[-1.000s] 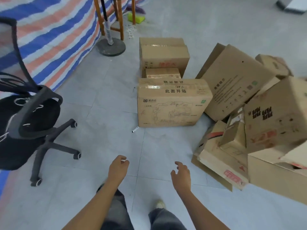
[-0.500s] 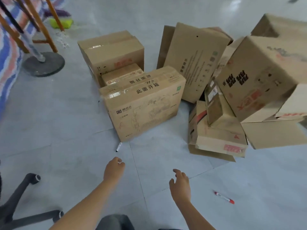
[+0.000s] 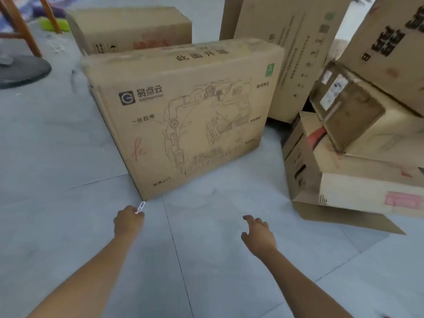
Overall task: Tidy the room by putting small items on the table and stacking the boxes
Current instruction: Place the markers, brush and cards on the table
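Note:
A small white marker pen [image 3: 141, 206] lies on the grey floor at the near left corner of a large printed cardboard box [image 3: 195, 115]. My left hand [image 3: 128, 220] reaches down to it, fingers curled and pinching the pen's near end. My right hand [image 3: 259, 235] hovers over the floor further right, fingers loosely spread and holding nothing. Behind the printed box stands another brown box [image 3: 130, 28], and a tall flat box [image 3: 293, 53] leans at the back. A jumbled pile of boxes [image 3: 358, 161] fills the right side.
A round grey stand base [image 3: 20, 72] and wooden legs [image 3: 23, 26] are at the far left, with a green object [image 3: 55, 25] behind them. Bare tiled floor [image 3: 206, 260] lies between my arms and in front of the boxes.
The view has dropped much closer to the printed box. My left hand has gone forward to the pen and its fingers have closed on the pen's end. My right hand stays open.

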Tool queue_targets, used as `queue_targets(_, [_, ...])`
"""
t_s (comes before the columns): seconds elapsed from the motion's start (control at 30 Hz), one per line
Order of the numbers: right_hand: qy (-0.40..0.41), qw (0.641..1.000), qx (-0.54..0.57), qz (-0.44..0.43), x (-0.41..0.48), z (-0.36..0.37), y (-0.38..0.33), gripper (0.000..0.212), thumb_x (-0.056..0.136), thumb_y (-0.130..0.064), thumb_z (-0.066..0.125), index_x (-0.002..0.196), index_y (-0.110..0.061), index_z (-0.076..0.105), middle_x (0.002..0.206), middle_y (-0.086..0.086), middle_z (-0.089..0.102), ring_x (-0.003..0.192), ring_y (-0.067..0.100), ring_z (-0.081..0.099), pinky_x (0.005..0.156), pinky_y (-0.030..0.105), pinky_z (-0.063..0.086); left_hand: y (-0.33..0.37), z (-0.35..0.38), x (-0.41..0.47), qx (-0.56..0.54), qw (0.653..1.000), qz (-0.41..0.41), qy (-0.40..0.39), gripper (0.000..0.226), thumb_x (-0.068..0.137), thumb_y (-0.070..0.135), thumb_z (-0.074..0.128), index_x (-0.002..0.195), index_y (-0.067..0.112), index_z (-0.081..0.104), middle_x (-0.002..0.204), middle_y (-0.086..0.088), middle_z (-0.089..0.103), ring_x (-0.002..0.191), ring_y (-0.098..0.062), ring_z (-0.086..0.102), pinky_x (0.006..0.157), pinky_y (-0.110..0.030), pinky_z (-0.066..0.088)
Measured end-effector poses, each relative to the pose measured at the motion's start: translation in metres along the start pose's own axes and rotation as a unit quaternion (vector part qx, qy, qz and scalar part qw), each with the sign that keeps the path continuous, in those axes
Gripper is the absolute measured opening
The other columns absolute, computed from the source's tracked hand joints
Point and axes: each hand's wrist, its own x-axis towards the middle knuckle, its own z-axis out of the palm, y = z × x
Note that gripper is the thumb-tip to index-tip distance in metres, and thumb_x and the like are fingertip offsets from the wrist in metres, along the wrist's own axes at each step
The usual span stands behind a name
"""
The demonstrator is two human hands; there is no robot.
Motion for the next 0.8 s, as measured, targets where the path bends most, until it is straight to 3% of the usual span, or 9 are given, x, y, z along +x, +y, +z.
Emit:
queue_targets(0.17, [-0.015, 0.99, -0.135, -0.032, 0.031, 0.037, 0.028, 0.052, 0.096, -0.018, 0.038, 0.145, -0.024, 0.023, 0.139, 0.007, 0.038, 0.128, 0.025, 0.035, 0.099, 0.033, 0.035, -0.022, 0.034, 0.059, 0.144, 0.986, 0.08, -0.007, 0.034, 0.092, 0.012, 0.049, 0.121, -0.005, 0.053, 0.123, -0.028, 0.048, 0.117, -0.041, 0.044, 0.088, -0.039, 0.041])
queue_targets(0.33, [-0.03, 0.978, -0.2, -0.049, 0.033, 0.069, 0.056, 0.05, 0.096, -0.016, 0.036, 0.143, -0.024, 0.025, 0.134, 0.006, 0.04, 0.125, 0.024, 0.037, 0.097, 0.033, 0.034, -0.036, 0.058, 0.093, 0.175, 0.982, 0.063, -0.015, 0.035, 0.092, 0.018, 0.052, 0.115, -0.009, 0.05, 0.12, -0.029, 0.048, 0.114, -0.042, 0.045, 0.087, -0.04, 0.04])
queue_targets(0.53, [-0.033, 0.996, -0.073, 0.038, 0.022, 0.091, 0.096, 0.05, 0.097, -0.025, 0.039, 0.144, -0.028, 0.023, 0.134, 0.002, 0.043, 0.125, 0.019, 0.039, 0.097, 0.028, 0.038, -0.06, 0.084, 0.104, 0.125, 0.991, 0.04, 0.019, 0.017, 0.086, 0.004, 0.055, 0.092, -0.01, 0.062, 0.098, -0.031, 0.062, 0.093, -0.043, 0.059, 0.077, -0.039, 0.044])
queue_targets(0.7, [-0.019, 0.994, -0.006, 0.111, 0.003, 0.084, 0.146, 0.051, 0.095, -0.025, 0.045, 0.143, -0.024, 0.029, 0.131, 0.004, 0.046, 0.123, 0.019, 0.043, 0.094, 0.03, 0.042, -0.051, 0.104, 0.052, 0.159, 0.987, 0.016, 0.034, 0.023, 0.087, 0.003, 0.053, 0.107, -0.007, 0.06, 0.106, -0.031, 0.053, 0.1, -0.045, 0.054, 0.08, -0.045, 0.046])
queue_targets(0.8, [0.023, 0.973, 0.118, 0.198, -0.011, 0.083, 0.178, 0.048, 0.093, -0.018, 0.049, 0.139, -0.017, 0.037, 0.117, 0.009, 0.053, 0.097, 0.021, 0.051, 0.079, 0.027, 0.043, -0.043, 0.123, 0.008, 0.222, 0.975, 0.016, 0.021, 0.025, 0.087, 0.008, 0.054, 0.11, 0.001, 0.062, 0.103, -0.024, 0.054, 0.098, -0.041, 0.055, 0.076, -0.039, 0.047])
